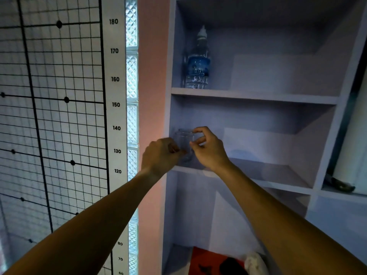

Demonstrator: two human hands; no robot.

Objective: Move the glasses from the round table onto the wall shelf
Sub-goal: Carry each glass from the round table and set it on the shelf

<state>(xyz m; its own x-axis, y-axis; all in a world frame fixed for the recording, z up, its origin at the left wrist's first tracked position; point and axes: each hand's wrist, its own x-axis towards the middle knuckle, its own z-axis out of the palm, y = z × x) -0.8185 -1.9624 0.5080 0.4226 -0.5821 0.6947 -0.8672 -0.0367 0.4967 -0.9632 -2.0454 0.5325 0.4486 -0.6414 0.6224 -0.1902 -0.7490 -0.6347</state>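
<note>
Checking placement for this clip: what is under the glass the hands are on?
The glass stands at the left end of the middle shelf board, between the left hand and right hand. Its base is hidden behind the fingers, so contact with the board cannot be confirmed.

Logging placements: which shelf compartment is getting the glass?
The middle compartment, at its left end, where both hands hold the glass. The one above holds only a water bottle.

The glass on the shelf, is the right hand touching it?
Touching. The head view shows the right hand with its fingers on the rim and side of the clear glass.
</note>
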